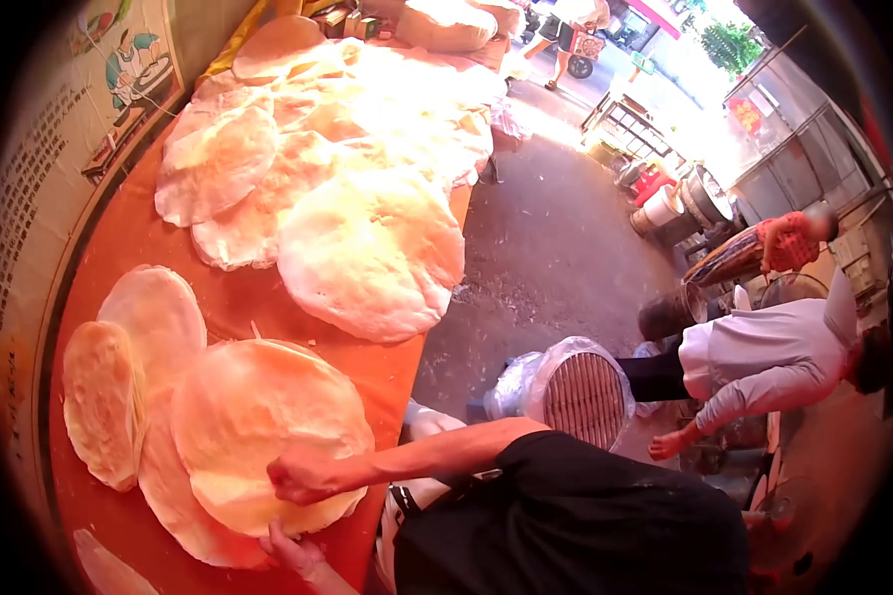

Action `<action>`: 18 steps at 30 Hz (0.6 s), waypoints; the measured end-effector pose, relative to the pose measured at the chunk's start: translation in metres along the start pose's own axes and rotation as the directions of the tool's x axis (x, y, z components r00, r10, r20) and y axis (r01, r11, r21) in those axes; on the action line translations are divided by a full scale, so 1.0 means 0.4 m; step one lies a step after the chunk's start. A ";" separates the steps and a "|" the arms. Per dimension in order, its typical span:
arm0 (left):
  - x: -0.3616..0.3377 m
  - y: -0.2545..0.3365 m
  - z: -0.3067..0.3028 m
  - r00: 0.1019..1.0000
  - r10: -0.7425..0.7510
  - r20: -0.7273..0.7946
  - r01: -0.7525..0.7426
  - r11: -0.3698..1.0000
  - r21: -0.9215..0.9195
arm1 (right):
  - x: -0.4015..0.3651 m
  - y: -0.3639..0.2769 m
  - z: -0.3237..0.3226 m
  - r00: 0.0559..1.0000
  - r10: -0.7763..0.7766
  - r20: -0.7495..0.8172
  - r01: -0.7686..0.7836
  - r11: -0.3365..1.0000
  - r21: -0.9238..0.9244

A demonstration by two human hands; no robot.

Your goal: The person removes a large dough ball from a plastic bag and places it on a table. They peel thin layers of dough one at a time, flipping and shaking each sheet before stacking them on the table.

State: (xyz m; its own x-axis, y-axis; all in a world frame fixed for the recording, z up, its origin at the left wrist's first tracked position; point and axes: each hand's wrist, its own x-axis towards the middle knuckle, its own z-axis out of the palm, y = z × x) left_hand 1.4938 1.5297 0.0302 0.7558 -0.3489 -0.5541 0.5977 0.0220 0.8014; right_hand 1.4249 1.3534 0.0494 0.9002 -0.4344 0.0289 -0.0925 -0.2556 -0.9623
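Left hand (293,550) — fingertips hidden under flatbread (253,416) — right hand (303,478) gripping its edge

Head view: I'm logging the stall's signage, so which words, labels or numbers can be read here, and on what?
Wall poster: columns of small dark characters beside a cartoon figure, too small and blurred to read.
Red sign far down the street: yellow marks, too blurred to read.
Nearest flatbread and orange table: no text.
Nothing here can be quoted.
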 end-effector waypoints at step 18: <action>-0.081 0.019 0.011 0.994 0.097 -0.048 -0.089 0.985 0.150 | 0.062 -0.020 -0.109 0.949 -0.259 0.178 0.221 0.953 0.205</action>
State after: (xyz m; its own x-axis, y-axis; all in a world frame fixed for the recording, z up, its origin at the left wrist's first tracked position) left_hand 1.4726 1.5369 0.0552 0.8219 -0.3002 -0.4840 0.4814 -0.0882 0.8721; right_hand 1.4294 1.3070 0.0695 0.9544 -0.1923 0.2283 0.1983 -0.1630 -0.9665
